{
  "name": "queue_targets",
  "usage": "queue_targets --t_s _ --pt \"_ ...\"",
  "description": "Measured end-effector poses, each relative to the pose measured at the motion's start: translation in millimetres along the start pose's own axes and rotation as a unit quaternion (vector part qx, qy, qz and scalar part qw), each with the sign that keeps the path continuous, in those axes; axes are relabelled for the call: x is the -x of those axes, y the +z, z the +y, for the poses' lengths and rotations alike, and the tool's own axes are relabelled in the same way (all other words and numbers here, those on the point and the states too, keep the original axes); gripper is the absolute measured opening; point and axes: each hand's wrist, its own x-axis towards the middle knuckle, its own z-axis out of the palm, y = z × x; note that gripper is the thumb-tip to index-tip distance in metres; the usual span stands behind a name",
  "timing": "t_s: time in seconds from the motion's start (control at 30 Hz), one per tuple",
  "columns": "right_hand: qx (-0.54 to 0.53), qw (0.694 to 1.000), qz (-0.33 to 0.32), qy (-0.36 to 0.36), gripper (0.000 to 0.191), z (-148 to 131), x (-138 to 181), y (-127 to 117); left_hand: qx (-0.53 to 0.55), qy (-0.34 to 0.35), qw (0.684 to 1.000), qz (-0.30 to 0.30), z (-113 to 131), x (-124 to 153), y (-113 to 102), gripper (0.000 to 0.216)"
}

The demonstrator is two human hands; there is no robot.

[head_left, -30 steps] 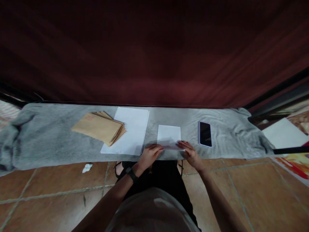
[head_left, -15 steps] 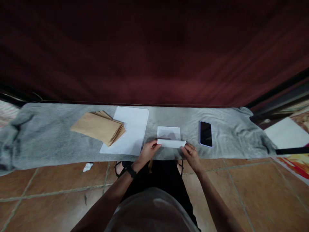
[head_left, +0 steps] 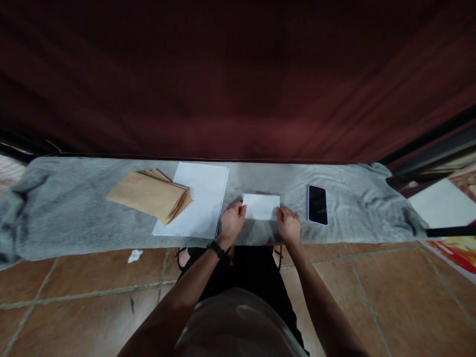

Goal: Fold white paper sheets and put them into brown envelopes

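Note:
A small folded white sheet of paper lies on the grey cloth-covered bench in front of me. My left hand pinches its left edge and my right hand pinches its right edge, both with fingers curled onto the paper. A black watch sits on my left wrist. The near half of the sheet is folded up over the far half.
A stack of white sheets lies left of my hands, with a pile of brown envelopes partly on it. A black phone lies to the right. A dark red curtain hangs behind the bench. Tiled floor lies below.
Both hands lifted the near edge of the sheet and carried it away from me, folding it over the far half. The paper now looks about half as deep.

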Motion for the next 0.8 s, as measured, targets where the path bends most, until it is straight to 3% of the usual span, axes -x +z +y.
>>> queue_targets --t_s 0.23,0.5,0.63,0.8 --pt "0.053 0.999 0.000 0.008 0.042 -4 -9 6 -0.085 -0.029 0.996 -0.017 6 -13 5 0.030" --pt "-0.007 1.000 0.018 0.024 0.043 -6 -7 5 -0.112 -0.025 0.993 -0.009 10 -9 8 0.033" --pt "-0.037 0.998 0.033 -0.037 0.039 -18 2 6 -0.115 -0.023 0.993 -0.010 12 -10 6 0.033" --pt "-0.068 0.987 -0.028 -0.140 0.050 -39 16 15 -0.110 -0.019 0.994 -0.011 11 -11 7 0.033"
